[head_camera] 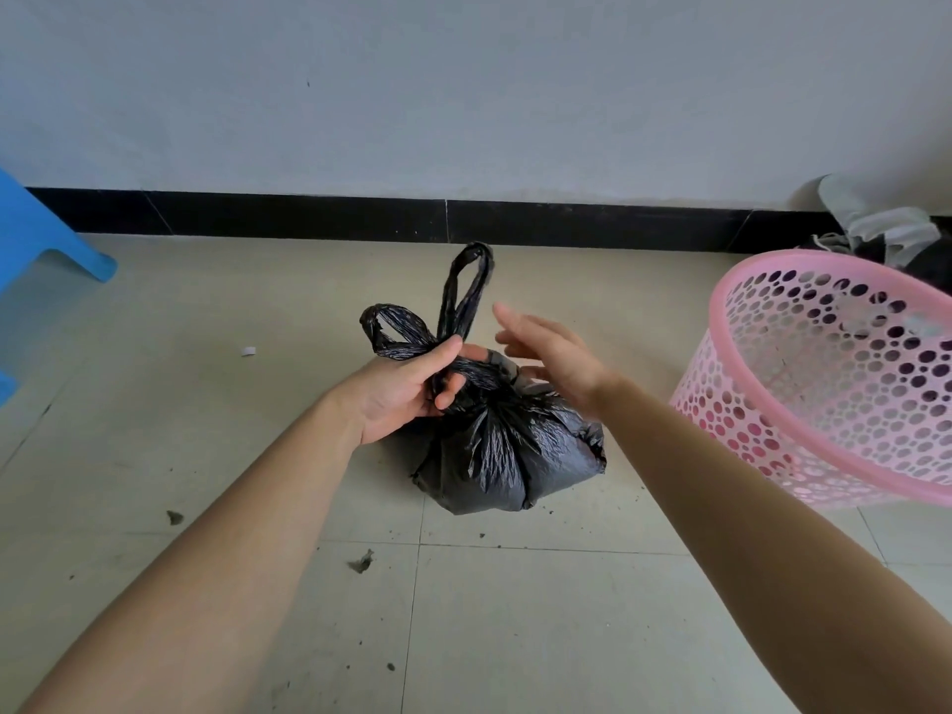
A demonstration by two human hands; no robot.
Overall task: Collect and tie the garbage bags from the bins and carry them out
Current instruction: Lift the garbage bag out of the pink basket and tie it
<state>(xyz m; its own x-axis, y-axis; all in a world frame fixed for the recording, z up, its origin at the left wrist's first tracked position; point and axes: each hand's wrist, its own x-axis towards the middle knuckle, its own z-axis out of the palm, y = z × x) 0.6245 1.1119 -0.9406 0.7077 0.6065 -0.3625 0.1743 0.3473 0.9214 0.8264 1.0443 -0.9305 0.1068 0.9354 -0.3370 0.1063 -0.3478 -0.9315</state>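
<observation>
A full black garbage bag (510,450) sits on the tiled floor in the middle of the view. Its two handle loops (463,296) stick up above a twisted neck. My left hand (412,389) grips that neck, thumb and fingers curled round the plastic just below the loops. Just right of the loops my right hand (551,353) hovers above the bag with fingers straight and spread, holding nothing. A pink perforated plastic bin (834,373) stands tilted at the right, with no bag visible inside it.
A blue plastic stool (36,239) stands at the left edge. Crumpled grey and dark cloth (886,229) lies behind the bin by the wall. Bits of dirt and a small white scrap (249,351) are scattered on the floor tiles. A black skirting runs along the white wall.
</observation>
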